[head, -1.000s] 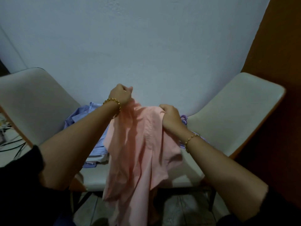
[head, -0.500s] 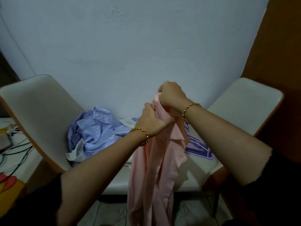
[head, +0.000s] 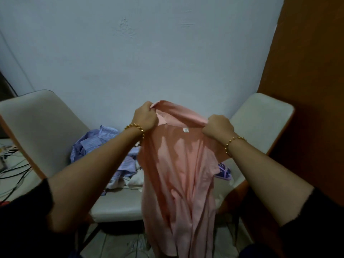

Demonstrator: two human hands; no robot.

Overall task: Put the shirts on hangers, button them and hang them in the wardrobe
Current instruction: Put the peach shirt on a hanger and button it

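Both hands, left [head: 145, 116] and right [head: 217, 127], pinch the collar of a salmon-pink cotton shirt [head: 178, 175], held up before a cream padded chair [head: 115, 205] bearing crumpled blue striped shirts [head: 100, 142].

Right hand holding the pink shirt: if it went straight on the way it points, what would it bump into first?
Probably the pale wall. The right hand grips the pink shirt, and nothing else shows in its line ahead, though depth is unclear.
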